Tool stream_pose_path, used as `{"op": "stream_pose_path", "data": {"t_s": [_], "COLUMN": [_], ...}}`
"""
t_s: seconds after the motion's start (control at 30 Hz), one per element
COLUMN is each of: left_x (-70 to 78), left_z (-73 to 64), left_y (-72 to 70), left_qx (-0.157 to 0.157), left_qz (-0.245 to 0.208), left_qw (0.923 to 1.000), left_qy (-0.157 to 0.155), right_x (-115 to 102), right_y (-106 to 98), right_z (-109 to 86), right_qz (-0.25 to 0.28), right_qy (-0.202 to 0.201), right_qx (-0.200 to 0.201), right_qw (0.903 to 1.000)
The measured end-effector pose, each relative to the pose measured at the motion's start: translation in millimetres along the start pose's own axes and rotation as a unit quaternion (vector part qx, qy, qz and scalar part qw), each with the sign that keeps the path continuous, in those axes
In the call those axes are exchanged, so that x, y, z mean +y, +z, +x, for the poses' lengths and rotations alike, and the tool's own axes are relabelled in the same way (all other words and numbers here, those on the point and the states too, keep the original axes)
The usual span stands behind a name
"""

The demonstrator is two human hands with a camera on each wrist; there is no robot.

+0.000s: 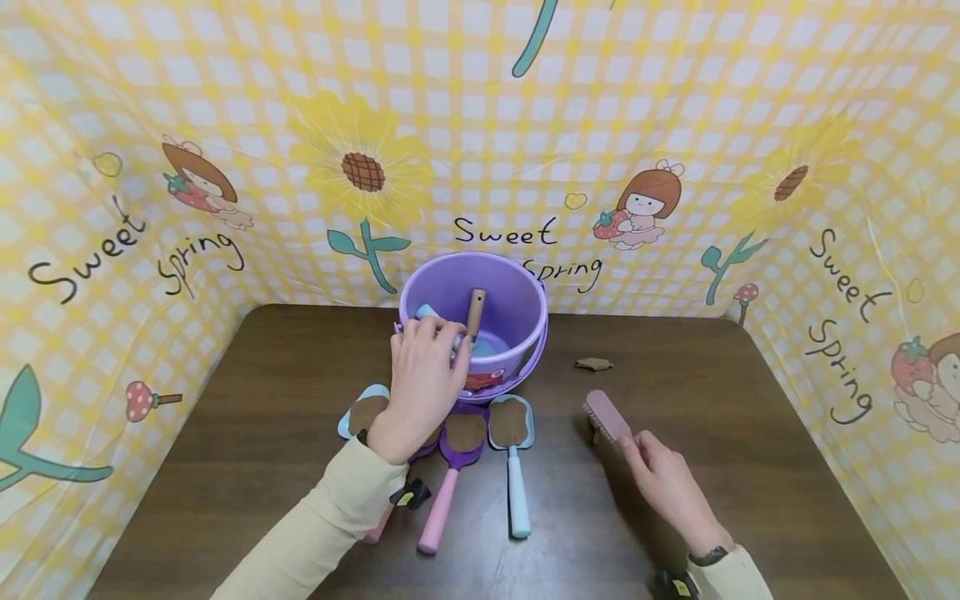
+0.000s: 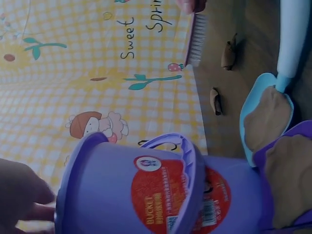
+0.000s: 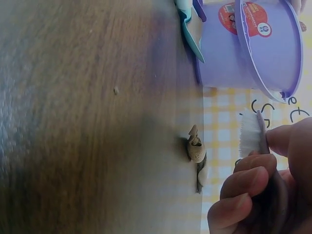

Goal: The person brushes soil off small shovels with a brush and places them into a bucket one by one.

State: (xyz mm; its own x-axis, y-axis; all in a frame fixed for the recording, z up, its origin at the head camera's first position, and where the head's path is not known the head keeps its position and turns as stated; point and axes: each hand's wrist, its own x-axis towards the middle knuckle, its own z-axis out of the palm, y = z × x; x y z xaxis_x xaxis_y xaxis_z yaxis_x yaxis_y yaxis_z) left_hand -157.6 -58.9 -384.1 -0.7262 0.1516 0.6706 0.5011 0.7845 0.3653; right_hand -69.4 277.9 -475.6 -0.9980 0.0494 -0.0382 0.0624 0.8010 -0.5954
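Cream sleeve (image 1: pixel 315 529) first, since it's parked closest to the camera: it's stretched over the near edge of the table (image 1: pixel 225 467), and the left grip (image 1: pixel 423 375) is held over the near-left rim of the purple bucket (image 1: pixel 517 304). Something pale blue (image 1: pixel 427 311) pokes out past those fingers, but whether it's being grasped can't be told.

What seems to matter most is on the right. A pink brush (image 1: pixel 609 415) is pinched by its handle in the right grip (image 1: pixel 663 479), its long axis slanted from that grip toward the far edge and a bit toward the bucket. Its bristles are faced down and leftward, with one brown scrap (image 1: pixel 596 435) on the table below them. Another brown scrap (image 1: pixel 595 364) is found beyond the brush tip, near the far edge. Both are much nearer the right hand; by the left, the shovels (image 1: pixel 510 421) loaded with brown stuff are closer (handles pointed at the near edge).

As for writing, "BUCKET" can be read on the red label (image 2: pixel 151 183), with a barcode and Chinese characters too blurry to be made out. "Sweet Spring" is repeated all over the checked cloth (image 1: pixel 480 142), one copy partly hidden by the bucket.
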Motion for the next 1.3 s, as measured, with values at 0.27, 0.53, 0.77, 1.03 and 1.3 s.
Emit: {"op": "stream_pose_path", "data": {"t_s": [0.27,0.53,0.77,1.03,1.3], "left_x": [7.1,23.9,32.1,43.9,52.1], "left_z": [-15.7,-31.4,-47.1,-76.4,-102.9], "left_y": [5.9,4.7,9.9,25.1,38.2], "left_qx": [0.044,0.111,-0.006,-0.210,-0.380], "left_qz": [-0.050,-0.102,-0.090,-0.051,-0.013], "left_qw": [0.9937,0.9756,0.9814,0.9670,0.9204], "left_qy": [0.091,0.159,0.169,0.135,0.092], "right_x": [-2,-4,-7,-10,-12], "right_y": [1,0,0,-1,1], "right_z": [-0.4,1.8,2.4,1.4,-0.4], "right_qz": [0.000,0.007,-0.001,-0.012,-0.013], "right_qy": [-0.009,-0.007,-0.007,-0.018,-0.016], "right_qx": [0.001,-0.014,-0.021,-0.018,-0.031], "right_qw": [1.0000,0.9999,0.9998,0.9996,0.9993]}}
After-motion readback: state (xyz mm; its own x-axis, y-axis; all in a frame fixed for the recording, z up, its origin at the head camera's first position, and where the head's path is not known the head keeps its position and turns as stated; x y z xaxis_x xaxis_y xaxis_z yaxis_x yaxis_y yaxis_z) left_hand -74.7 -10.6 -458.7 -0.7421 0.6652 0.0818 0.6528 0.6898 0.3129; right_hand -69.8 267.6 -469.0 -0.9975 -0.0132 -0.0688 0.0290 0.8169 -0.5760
